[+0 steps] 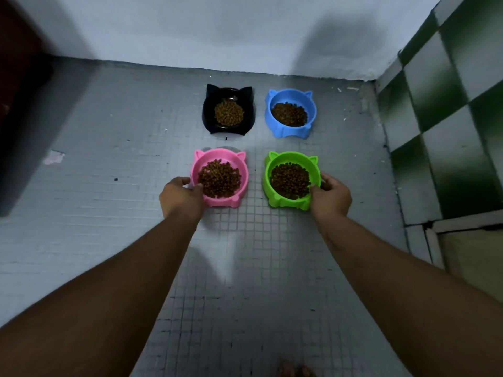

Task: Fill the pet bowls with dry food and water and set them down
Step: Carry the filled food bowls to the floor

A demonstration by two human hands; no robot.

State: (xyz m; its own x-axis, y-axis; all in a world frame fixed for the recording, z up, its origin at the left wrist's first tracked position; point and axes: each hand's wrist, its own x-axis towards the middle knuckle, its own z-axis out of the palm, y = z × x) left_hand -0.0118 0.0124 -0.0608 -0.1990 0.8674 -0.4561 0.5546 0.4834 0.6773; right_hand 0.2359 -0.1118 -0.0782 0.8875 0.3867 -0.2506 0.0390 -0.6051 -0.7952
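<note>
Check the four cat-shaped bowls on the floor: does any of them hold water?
No: the black bowl, blue bowl, pink bowl and green bowl each hold only brown dry kibble.

Left hand [181, 195] grips pink cat-eared plastic bowl [223, 202] at its near-left rim, thumb over the rim. Right hand [330, 198] grips green cat-eared plastic bowl [288, 204] at its near-right rim. Both hold brown dry kibble [219, 179]. Beyond the fingertips, well apart: black cat-eared plastic bowl [208, 115] and blue cat-eared plastic bowl [291, 131], kibble in each. Grey small-tiled floor [109, 159] underneath.
</note>
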